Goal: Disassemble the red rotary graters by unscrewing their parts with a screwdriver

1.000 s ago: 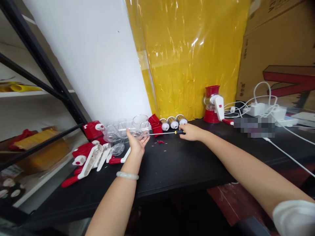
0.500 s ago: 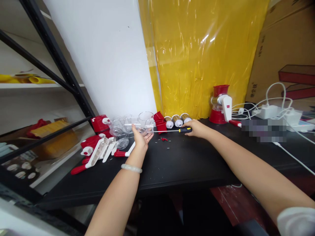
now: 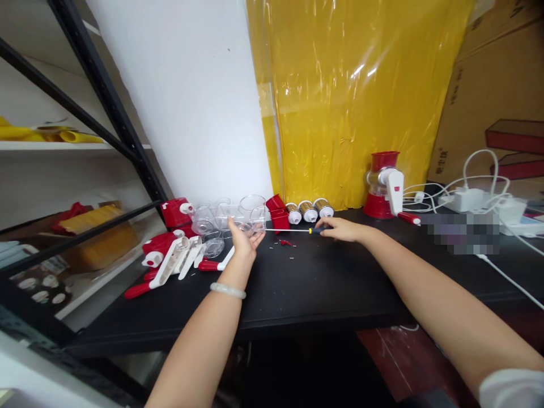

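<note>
My left hand [image 3: 243, 242] is wrapped round a clear plastic housing [image 3: 255, 212], held on its side above the black table. In my right hand [image 3: 340, 228] is the dark handle of a screwdriver [image 3: 293, 230], its yellow collar showing. The long shaft lies level and its tip meets the right end of the housing; what it touches there is too small to make out. Below the shaft lie a small red part [image 3: 285, 242] and several tiny metal pins or screws [image 3: 291, 258]. Red plastic pieces [image 3: 278, 214] stand behind the shaft.
Three grater drums [image 3: 307, 211] lie by the yellow-wrapped panel. An assembled red-and-white rotary grater [image 3: 382, 184] stands at right, near white chargers and cables [image 3: 463, 198]. Red housings [image 3: 158, 246], white crank handles [image 3: 170, 260] and clear parts [image 3: 212, 243] crowd the left. A black shelf frame [image 3: 97, 85] rises there.
The fingers of my right hand have shifted on the screwdriver handle, now covering more of it. My left hand and the clear housing stay put; the view has shifted slightly.
</note>
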{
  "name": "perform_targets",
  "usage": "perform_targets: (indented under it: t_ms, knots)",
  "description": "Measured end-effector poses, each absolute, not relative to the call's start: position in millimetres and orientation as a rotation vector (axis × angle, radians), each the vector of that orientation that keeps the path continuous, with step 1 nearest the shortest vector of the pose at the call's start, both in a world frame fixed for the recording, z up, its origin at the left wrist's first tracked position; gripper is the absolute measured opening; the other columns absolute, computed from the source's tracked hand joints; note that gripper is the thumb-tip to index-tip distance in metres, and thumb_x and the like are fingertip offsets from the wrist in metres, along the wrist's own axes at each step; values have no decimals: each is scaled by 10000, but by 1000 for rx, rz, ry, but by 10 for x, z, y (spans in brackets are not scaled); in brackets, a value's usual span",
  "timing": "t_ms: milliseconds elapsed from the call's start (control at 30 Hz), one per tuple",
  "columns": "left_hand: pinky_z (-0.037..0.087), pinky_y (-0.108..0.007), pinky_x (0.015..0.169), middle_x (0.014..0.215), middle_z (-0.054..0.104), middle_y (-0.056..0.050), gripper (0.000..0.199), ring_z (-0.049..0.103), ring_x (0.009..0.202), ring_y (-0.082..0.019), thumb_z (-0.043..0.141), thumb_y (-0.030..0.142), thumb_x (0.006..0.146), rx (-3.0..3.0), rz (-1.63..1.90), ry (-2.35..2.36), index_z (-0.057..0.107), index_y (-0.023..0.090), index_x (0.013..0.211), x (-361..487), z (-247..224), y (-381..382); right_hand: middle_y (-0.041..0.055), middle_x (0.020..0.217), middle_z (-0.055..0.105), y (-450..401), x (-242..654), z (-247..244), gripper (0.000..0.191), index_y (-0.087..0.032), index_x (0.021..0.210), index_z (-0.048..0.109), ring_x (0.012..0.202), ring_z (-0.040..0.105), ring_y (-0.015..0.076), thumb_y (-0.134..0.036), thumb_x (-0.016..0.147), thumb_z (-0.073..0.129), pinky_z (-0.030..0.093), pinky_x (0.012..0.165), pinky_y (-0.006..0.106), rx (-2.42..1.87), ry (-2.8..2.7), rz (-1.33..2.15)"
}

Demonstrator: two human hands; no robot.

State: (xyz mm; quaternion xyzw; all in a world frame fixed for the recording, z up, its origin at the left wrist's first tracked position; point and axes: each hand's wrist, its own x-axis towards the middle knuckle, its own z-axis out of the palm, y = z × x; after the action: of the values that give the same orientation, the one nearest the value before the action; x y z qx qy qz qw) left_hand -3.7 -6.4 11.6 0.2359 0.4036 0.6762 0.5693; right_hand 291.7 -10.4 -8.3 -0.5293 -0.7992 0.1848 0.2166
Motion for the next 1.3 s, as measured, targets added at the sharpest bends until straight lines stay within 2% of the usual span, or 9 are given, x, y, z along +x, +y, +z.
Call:
perform_targets:
  t_ms: [100,200,400,633,767,900,1100,1233,1300]
  knots:
    - [553,-356,712,1011,670,-183,801,689,887,-277,348,757,789,545,1588,935,407,166,1327,-39,110,-69,59,1005,678,-68,2947,-115,303,-185,1080,656,869,632,191,-299,809,585,488,764,293,-1416,-2262,610]
    - [553,-361,723,1004,674,-175,772,687,891,-273,342,751,798,539,1569,932,439,171,1299,-21,108,-87,48,997,678,-39,2970,-159,285,-185,1011,665,923,621,199,-286,745,663,469,841,310,-1377,-2281,435]
    - [552,-375,718,937,683,-174,779,691,837,-275,329,757,795,602,1545,956,454,154,1272,3,82,-78,33,961,649,-65,2960,-165,281,-207,982,598,905,611,195,-208,711,669,458,819,303,-1360,-2293,241]
    - [545,-394,737,920,686,-168,765,684,863,-287,372,763,776,534,1554,916,479,167,1243,-8,46,-53,60,958,649,-97,2915,-160,448,-197,1156,557,862,623,203,-210,715,631,458,797,298,-1459,-2271,188]
    - [544,-389,732,901,685,-168,798,686,822,-278,357,770,775,564,1560,900,474,152,1265,-13,42,-59,96,1068,651,-64,2923,-190,444,-167,1097,638,959,614,223,-125,658,590,455,862,291,-1480,-2325,185]
    - [539,-387,725,883,687,-174,807,682,765,-263,332,762,793,578,1536,930,452,140,1292,-9,29,-70,95,1039,671,-7,2970,-234,438,-166,1055,695,957,619,233,-106,635,584,463,873,304,-1424,-2394,178]
    - [540,-374,706,891,689,-176,833,684,745,-260,316,768,792,621,1538,925,424,132,1318,-18,5,-51,71,1045,689,46,3022,-259,530,-213,1192,645,944,643,230,-210,663,678,471,859,320,-1419,-2316,180]
    - [544,-375,708,914,687,-175,831,687,772,-263,307,768,795,577,1560,913,419,140,1328,-26,10,-41,31,816,696,35,3009,-236,244,-205,934,704,778,649,212,-280,710,644,476,739,300,-1492,-2327,179]
    - [546,-372,701,905,689,-172,827,685,767,-261,301,769,795,578,1553,921,425,145,1322,-25,8,-39,20,717,657,21,2996,-223,151,-197,815,680,709,628,201,-305,743,601,462,684,289,-1486,-2341,172]
